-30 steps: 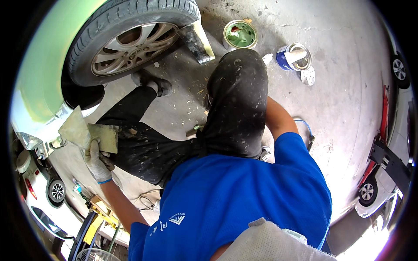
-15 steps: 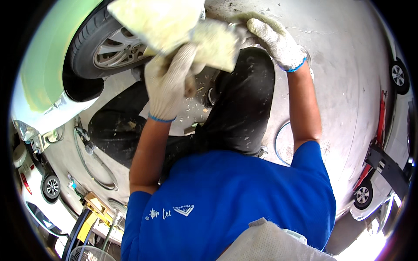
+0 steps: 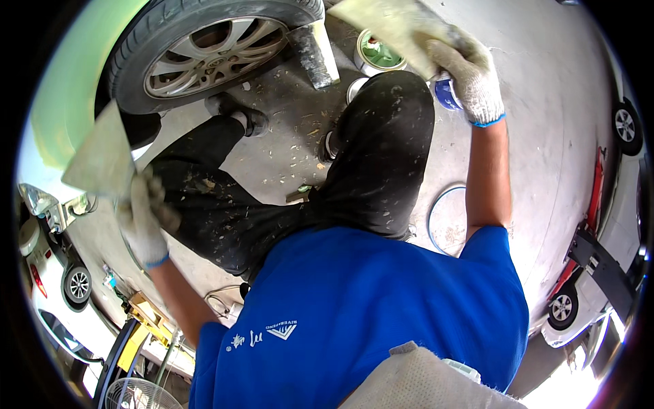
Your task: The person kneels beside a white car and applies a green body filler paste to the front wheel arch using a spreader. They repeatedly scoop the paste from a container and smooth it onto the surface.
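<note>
In the head view, the person in a blue shirt and black trousers is sitting on the concrete floor point(image 3: 545, 136) beside a pale green car point(image 3: 65, 88), and both arms are spreading wide apart.

The left hand point(image 3: 144, 221), in a white knit glove with a blue cuff, is sitting at the middle left of the frame. Its fingers point(image 3: 155, 198) are closing around the lower corner of a flat sheet of sandpaper point(image 3: 102, 153). This sheet is rising up and to the left from the hand, and it is lying over the car body, just below the tyre point(image 3: 204, 48). I cannot tell if it is touching the panel.

The right hand point(image 3: 470, 78), gloved in the same way, is reaching to the upper middle of the frame. Its fingers are gripping a second sheet point(image 3: 392, 27), and the long axis of that sheet is running from the hand toward the upper left, up to the top edge of the picture.

So each sheet is lying up and left from the hand that holds it. The left one is much nearer to the car; the right one is hanging over the floor, well apart from the car body.

Under the right sheet, 1 open tin with green paint point(image 3: 378, 54) is standing on the floor, and a blue tin point(image 3: 446, 95) is showing partly beside the right knee. A round lid point(image 3: 446, 221) is lying on the floor near the right arm.
</note>
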Demonstrator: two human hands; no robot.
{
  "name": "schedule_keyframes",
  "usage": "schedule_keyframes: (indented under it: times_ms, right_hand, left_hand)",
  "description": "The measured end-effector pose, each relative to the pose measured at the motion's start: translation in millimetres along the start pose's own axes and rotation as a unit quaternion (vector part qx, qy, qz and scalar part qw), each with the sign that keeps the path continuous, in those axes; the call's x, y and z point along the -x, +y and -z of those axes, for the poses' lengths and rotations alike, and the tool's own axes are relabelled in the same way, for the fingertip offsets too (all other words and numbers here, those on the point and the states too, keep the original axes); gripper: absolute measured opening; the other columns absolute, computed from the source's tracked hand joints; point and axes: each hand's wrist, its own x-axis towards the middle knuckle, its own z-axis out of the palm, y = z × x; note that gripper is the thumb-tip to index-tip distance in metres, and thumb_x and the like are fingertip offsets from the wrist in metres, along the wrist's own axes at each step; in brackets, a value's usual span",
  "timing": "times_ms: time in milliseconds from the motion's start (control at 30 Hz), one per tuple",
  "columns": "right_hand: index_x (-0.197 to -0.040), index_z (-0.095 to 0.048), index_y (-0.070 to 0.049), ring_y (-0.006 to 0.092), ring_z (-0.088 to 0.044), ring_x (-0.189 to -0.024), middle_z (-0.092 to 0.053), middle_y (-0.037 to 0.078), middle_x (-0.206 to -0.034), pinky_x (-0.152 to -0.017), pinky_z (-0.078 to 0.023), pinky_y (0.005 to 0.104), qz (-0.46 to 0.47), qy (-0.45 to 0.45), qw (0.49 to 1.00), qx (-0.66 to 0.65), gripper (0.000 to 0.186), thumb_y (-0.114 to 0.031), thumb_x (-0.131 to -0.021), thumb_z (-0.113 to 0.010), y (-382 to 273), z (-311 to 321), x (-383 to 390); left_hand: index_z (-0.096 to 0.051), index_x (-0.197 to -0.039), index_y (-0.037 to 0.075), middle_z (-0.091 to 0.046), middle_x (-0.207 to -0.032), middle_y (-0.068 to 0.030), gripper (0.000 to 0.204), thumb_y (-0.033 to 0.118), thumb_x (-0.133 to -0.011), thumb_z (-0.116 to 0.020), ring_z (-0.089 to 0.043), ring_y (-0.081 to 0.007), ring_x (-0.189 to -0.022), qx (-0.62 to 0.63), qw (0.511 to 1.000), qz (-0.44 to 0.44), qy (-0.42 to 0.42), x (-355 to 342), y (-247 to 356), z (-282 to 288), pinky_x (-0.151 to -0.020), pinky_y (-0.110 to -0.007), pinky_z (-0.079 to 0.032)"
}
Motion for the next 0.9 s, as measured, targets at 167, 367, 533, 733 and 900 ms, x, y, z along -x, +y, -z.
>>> schedule_keyframes:
  times_ms: [167,367,533,733,900]
  right_hand:
    - [-0.123,-0.068,0.006,0.0108,-0.066,-0.088,-0.074,0.009,-0.101,-0.076,-0.055,0.0258,-0.023,0.135,0.985,0.11,0.037,-0.018,-0.095,-0.072,59,29,-5]
    - [-0.13,-0.067,-0.002,0.0168,-0.068,-0.101,-0.075,0.015,-0.111,-0.09,-0.055,0.0323,-0.013,-0.061,0.968,0.241,0.035,-0.015,-0.098,-0.066,96,6,-10]
    - [-0.115,-0.07,0.004,0.0082,-0.055,-0.071,-0.06,0.001,-0.08,-0.065,-0.048,0.0259,-0.243,-0.24,0.93,0.139,0.024,-0.01,-0.097,-0.064,32,31,23]
    - [-0.121,-0.068,0.007,0.0089,-0.063,-0.084,-0.07,0.004,-0.096,-0.071,-0.051,0.0245,-0.263,-0.001,0.943,0.204,0.034,-0.012,-0.092,-0.07,24,104,67]
    - [-0.127,-0.063,0.007,0.0129,-0.064,-0.088,-0.069,0.007,-0.106,-0.073,-0.051,0.0291,-0.187,0.156,0.97,-0.025,0.043,-0.013,-0.09,-0.072,28,102,43]
  left_hand:
    - [-0.059,-0.075,0.005,-0.054,-0.057,-0.0035,0.057,0.057,-0.101,-0.057,-0.047,-0.0115,-0.045,-0.077,0.984,0.15,-0.051,21,-68,108,-0.043,-0.024,-0.037]
    - [-0.052,-0.072,0.011,-0.05,-0.053,-0.0031,0.057,0.061,-0.099,-0.057,-0.049,-0.0152,-0.04,0.032,0.969,0.244,0.026,37,-108,87,-0.037,-0.027,-0.042]
    - [-0.051,-0.068,0.016,-0.048,-0.051,-0.0006,0.056,0.064,-0.096,-0.058,-0.046,-0.0139,-0.039,0.044,0.965,0.253,0.052,36,-113,89,-0.036,-0.026,-0.04]
    - [-0.048,-0.061,0.018,-0.047,-0.048,0.0001,0.063,0.07,-0.096,-0.05,-0.041,-0.0136,-0.035,-0.012,0.939,0.328,0.102,32,-106,86,-0.03,-0.026,-0.032]
    - [-0.049,-0.062,0.018,-0.047,-0.049,0.0026,0.061,0.069,-0.097,-0.051,-0.039,-0.0106,-0.036,0.026,0.955,0.289,0.055,24,-113,91,-0.031,-0.024,-0.032]
